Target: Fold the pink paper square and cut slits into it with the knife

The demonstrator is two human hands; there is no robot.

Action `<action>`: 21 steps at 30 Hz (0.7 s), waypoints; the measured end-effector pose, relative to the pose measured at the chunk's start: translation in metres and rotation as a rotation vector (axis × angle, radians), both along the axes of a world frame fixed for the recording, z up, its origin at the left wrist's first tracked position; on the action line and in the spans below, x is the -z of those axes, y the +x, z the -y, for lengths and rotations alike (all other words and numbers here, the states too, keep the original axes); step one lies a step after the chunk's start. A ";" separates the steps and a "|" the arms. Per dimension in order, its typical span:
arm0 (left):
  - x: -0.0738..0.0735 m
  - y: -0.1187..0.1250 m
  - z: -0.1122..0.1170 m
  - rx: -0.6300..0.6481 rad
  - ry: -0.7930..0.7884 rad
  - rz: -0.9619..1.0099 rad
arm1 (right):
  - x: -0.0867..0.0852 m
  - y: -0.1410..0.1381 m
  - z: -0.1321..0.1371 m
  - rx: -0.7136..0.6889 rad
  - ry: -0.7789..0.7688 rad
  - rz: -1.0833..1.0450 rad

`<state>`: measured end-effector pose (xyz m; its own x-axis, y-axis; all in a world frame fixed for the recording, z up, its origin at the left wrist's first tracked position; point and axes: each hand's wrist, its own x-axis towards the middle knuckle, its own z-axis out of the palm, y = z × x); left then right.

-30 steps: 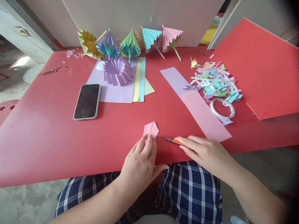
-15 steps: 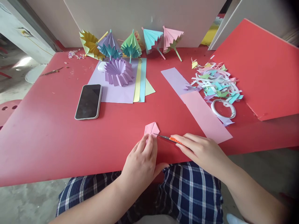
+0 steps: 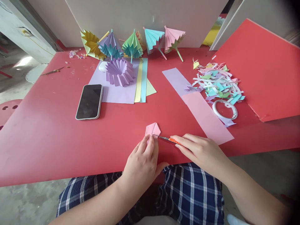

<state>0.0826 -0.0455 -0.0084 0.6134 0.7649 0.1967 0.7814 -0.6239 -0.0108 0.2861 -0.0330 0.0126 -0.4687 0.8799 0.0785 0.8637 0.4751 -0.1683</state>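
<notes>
Your left hand (image 3: 142,156) on folded pink paper (image 3: 153,128), your right hand (image 3: 198,149) holding an orange-handled tool (image 3: 173,141) to it from four o'clock, phone (image 3: 89,102) at ten, turquoise umbrella (image 3: 152,37) at twelve

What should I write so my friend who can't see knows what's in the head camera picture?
A person's left hand presses a small folded pink paper on a red table while the right hand holds a slim orange-and-metal tool, its tip at the paper. Beyond are a phone, coloured sheets, paper scraps and, at the back, paper umbrellas.
</notes>
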 end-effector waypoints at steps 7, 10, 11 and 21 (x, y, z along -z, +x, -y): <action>-0.002 0.000 0.000 0.000 -0.002 0.003 | 0.001 -0.001 0.002 0.011 0.023 0.022; -0.001 0.000 0.000 0.001 -0.006 0.006 | 0.002 -0.001 0.002 0.014 0.028 0.031; -0.001 0.000 0.000 0.001 -0.008 0.009 | 0.002 -0.001 0.001 0.011 0.029 0.032; -0.002 0.000 0.000 -0.003 -0.044 0.018 | 0.004 0.000 0.001 0.002 0.044 0.033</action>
